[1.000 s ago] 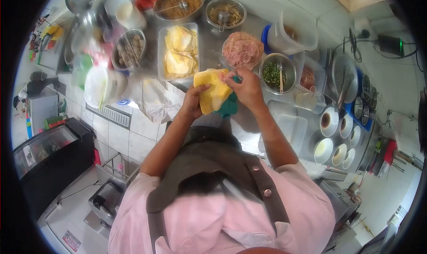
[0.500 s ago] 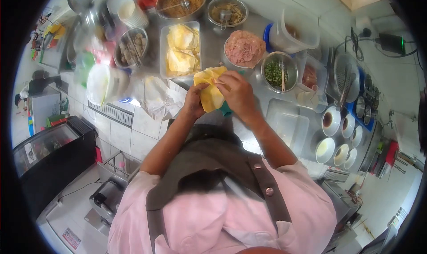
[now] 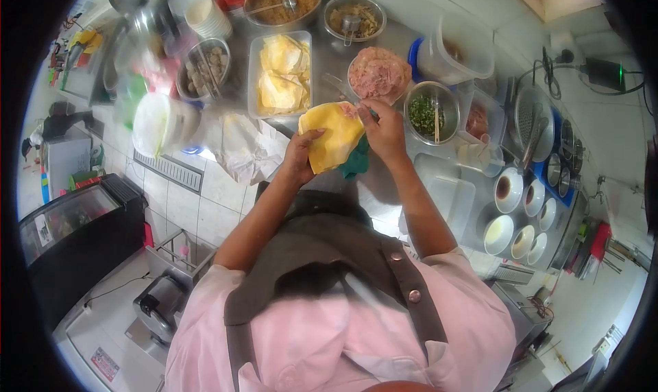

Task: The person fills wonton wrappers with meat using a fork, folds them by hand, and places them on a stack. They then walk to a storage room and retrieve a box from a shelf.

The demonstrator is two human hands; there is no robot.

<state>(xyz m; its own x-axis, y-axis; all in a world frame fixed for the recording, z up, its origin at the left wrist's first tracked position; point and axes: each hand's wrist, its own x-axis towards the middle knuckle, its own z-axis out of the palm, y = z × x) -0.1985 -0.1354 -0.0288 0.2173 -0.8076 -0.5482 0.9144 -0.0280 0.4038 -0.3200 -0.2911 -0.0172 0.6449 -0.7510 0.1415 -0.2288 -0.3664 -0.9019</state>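
Observation:
A stack of yellow wrapper sheets (image 3: 332,139) lies in my left hand (image 3: 299,156), whose thumb presses on top near the lower left edge. My right hand (image 3: 384,128) is at the sheets' upper right corner, fingers pinched together beside a small smear of pink meat; what they hold is too small to make out. Just above is a bowl heaped with pink minced meat (image 3: 379,75). A green cloth (image 3: 355,160) shows behind the sheets. More yellow wrappers (image 3: 282,76) fill a clear tray (image 3: 252,73) to the upper left.
A bowl of chopped greens (image 3: 419,112) stands right of the meat. Bowls of brown filling (image 3: 282,8) and shredded food (image 3: 363,13) line the back. Crumpled paper (image 3: 250,148) is at left. Several small sauce bowls (image 3: 498,232) and an empty-looking clear container (image 3: 442,193) sit right.
My right hand has moved right, away from the middle of the wrapper. The sheet, folded up before, now lies flatter, with pink meat visible at its upper corner.

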